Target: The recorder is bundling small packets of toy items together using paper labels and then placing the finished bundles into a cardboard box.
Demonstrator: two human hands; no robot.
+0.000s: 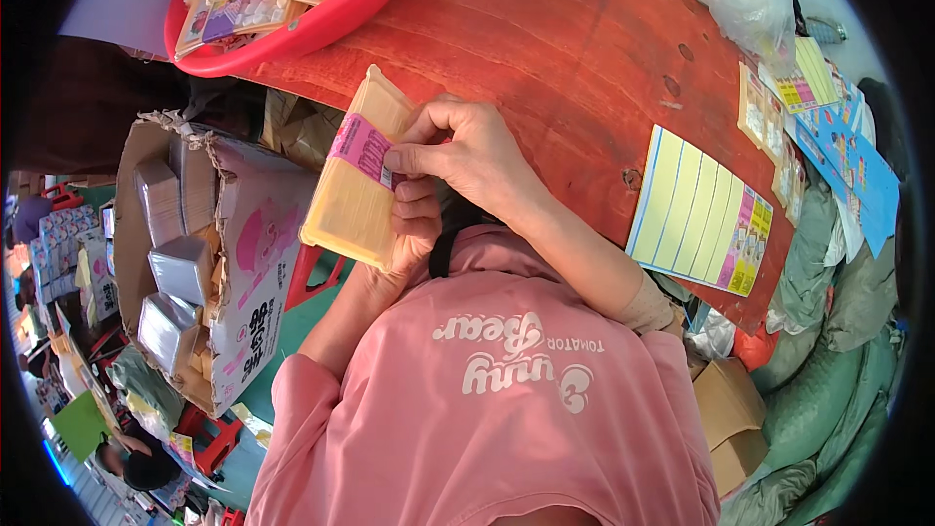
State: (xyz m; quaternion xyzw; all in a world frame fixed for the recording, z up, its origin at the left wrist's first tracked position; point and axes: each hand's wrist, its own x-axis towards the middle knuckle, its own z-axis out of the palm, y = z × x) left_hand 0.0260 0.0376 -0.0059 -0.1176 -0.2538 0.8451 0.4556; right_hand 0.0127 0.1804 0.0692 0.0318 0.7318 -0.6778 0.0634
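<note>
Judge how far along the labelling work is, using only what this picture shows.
Done: packed items lie in the red basin. In hand: the left hand holds a yellow stack while the right hand presses a pink label around it. Left: the sticker sheet still carries unused strips, and wrapped bundles fill the cardboard box.

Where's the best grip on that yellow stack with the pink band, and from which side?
Probably across the long edges of the yellow stack, coming from its right side, below the pink band. It is a flat, thin slab tilted up off the table; the left hand already cups its lower right edge and the right hand pinches at the band, so the far left face stays free.
</note>
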